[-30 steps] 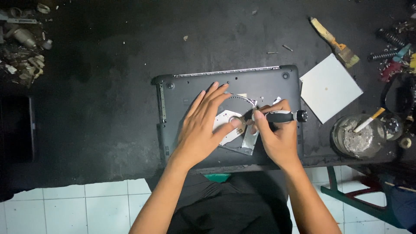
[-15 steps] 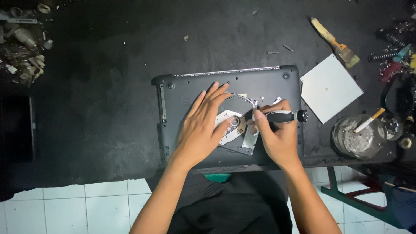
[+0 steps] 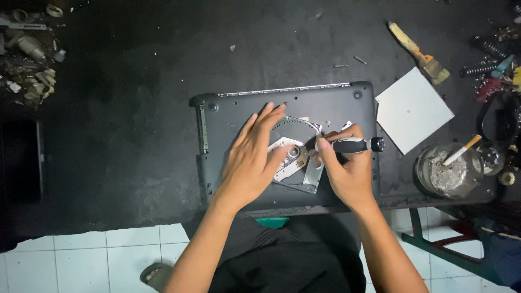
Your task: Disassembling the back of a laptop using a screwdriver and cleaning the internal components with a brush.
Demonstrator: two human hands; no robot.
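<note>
A dark grey laptop base lies upside down on the black table. On top of it rests an opened optical disc drive with a silver metal plate and a round hub. My left hand lies flat on the drive, fingers spread and pointing up-right, thumb beside the hub. My right hand grips a black-handled screwdriver, held level with its tip pointing left at the hub.
A grey square cover plate lies right of the laptop, a paint brush behind it. A glass ashtray with a cigarette stands at the right. Small parts clutter the far left corner and right edge. White floor tiles show below.
Nothing large: both hands stay on the drive, with the screwdriver tip held at the hub and only slight shifts of the fingers.
</note>
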